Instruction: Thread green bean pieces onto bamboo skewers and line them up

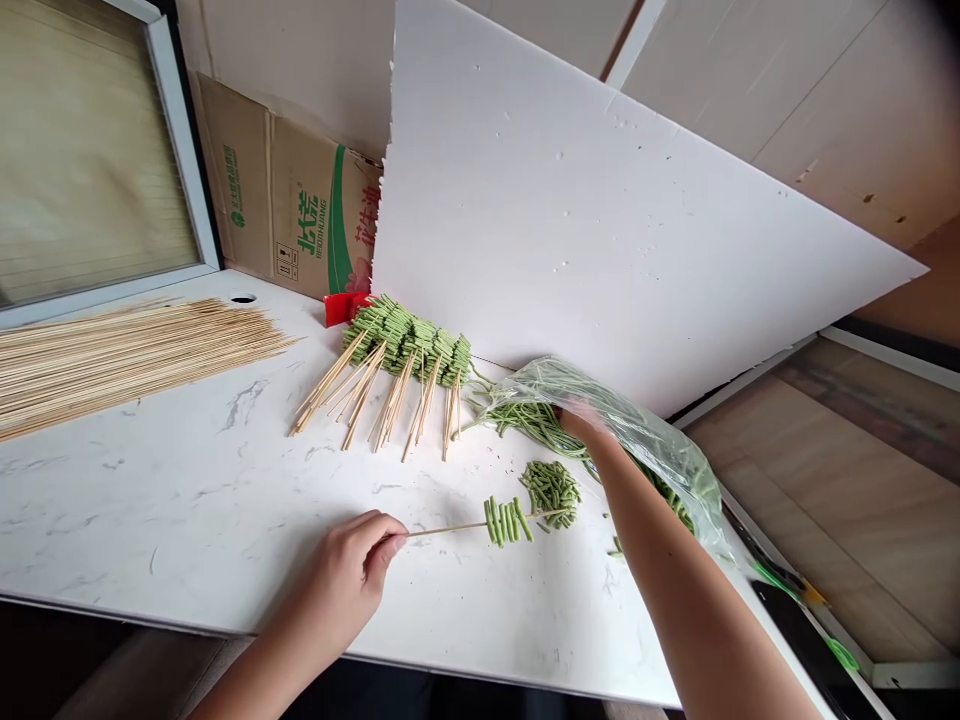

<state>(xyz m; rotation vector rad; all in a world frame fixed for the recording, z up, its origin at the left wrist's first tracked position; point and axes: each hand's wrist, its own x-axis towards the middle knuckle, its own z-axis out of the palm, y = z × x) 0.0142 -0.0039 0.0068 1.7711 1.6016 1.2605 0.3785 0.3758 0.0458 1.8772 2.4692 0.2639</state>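
Observation:
My left hand (364,560) pinches the blunt end of a bamboo skewer (446,529) between thumb and fingers. Several short green bean pieces (508,521) are threaded side by side near the skewer's far half, and its tip lies over a small heap of cut bean pieces (553,488). Reaching forward, my right hand (579,418) is at the long green beans (536,420), partly under a clear plastic bag (637,430). Its fingers are hidden there. Behind, filled bean skewers (412,345) lie stacked in a row, their bare sticks pointing toward me.
Many loose bamboo skewers (142,350) lie on the white marbled table (225,490) at left. A cardboard box (300,205) and a large white board (600,200) stand at the back. A dark phone-like object (806,640) lies at the right edge.

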